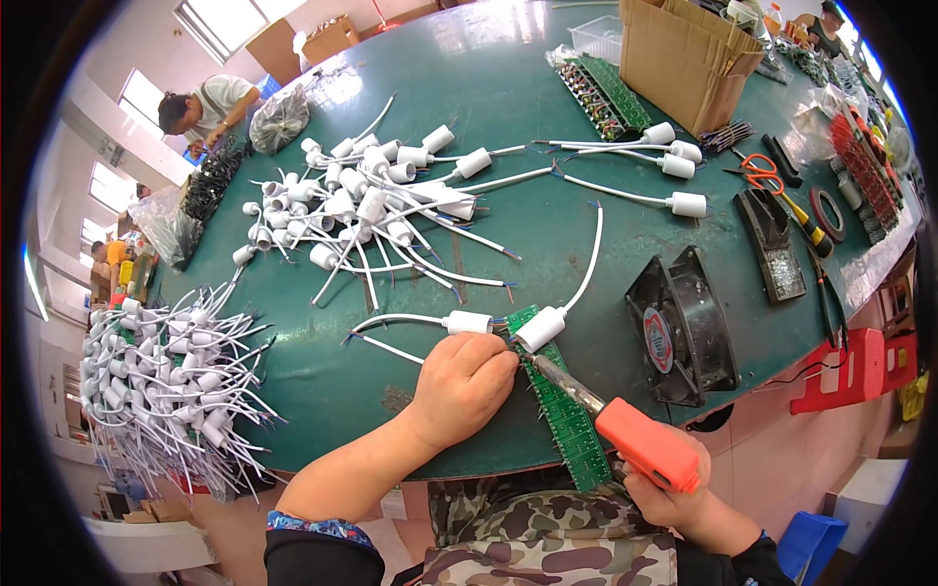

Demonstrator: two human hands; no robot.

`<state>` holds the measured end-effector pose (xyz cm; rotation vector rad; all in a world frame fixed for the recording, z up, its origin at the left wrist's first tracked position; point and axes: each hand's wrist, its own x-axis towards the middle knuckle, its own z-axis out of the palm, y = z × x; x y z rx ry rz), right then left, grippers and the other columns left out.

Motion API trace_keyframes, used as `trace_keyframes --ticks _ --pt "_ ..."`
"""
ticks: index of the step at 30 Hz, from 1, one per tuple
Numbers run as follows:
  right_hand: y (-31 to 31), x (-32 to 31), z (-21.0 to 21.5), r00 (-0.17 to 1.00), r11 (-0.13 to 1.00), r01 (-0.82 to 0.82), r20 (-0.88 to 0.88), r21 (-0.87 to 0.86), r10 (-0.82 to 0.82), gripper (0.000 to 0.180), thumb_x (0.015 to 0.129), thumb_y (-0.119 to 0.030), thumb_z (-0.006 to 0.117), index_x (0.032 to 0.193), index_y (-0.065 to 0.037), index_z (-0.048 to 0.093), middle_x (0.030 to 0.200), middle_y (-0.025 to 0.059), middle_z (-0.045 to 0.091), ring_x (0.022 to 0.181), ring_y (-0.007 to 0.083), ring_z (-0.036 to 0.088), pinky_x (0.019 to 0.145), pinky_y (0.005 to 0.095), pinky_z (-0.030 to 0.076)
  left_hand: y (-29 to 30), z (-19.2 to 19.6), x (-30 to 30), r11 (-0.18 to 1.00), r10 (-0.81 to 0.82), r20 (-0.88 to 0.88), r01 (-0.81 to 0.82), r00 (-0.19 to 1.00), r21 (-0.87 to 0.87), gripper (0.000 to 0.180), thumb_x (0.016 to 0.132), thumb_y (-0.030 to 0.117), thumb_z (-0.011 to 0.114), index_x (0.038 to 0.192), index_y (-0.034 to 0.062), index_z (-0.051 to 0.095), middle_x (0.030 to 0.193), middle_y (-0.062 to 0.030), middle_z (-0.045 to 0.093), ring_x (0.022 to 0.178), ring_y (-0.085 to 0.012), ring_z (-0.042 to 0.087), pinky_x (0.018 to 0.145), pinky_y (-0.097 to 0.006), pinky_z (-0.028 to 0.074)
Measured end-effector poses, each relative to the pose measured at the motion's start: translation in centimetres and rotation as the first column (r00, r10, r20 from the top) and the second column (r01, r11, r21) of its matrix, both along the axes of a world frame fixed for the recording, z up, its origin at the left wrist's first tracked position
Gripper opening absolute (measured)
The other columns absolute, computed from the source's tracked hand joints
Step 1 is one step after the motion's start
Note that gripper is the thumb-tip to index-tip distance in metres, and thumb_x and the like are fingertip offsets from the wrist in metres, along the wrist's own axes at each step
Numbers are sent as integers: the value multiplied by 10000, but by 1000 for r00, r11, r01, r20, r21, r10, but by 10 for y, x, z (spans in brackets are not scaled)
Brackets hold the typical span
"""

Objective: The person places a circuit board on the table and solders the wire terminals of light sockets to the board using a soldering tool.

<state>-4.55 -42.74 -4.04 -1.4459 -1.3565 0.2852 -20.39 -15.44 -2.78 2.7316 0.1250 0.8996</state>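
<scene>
My right hand [666, 488] grips a soldering iron [645, 444] by its red handle, its metal tip pointing up-left to the far end of a long green circuit board [569, 422]. Beside that tip, my left hand [464, 381] is closed with fingers pinched; what they hold is hidden. A white cylindrical fitting [540, 330], much like a lamp socket, lies tilted over the board's far end with its white cable trailing away. Another white fitting [469, 322] lies just beyond my left knuckles, partly covered by them. Near my left wrist is a loose cable end [391, 350].
A heap of white fittings with cables [357, 200] covers the middle of the green table [322, 391]; another pile [176, 381] hangs at the left edge. To the right are a black fan [681, 332], orange scissors [760, 174], pliers [829, 298] and a cardboard box [684, 63]. A person [210, 107] works far left.
</scene>
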Motion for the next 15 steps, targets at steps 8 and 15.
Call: trace_keyframes --ticks 8,15 --pt "5 -1 3 1000 1000 8 31 -2 -8 553 829 -191 833 1225 103 584 1032 199 727 839 311 749 764 369 602 0 1 0 1000 10 -6 -10 1000 3 216 724 17 745 919 57 660 945 -64 635 818 -269 648 727 -400 523" --pt "5 -2 5 999 1000 20 29 -10 -20 546 840 -193 831 1229 96 579 1037 197 725 832 308 745 755 369 599 0 2 0 1000 3 -14 -3 1000 -10 249 718 -7 773 940 44 671 925 -82 646 785 -295 636 685 -410 517"
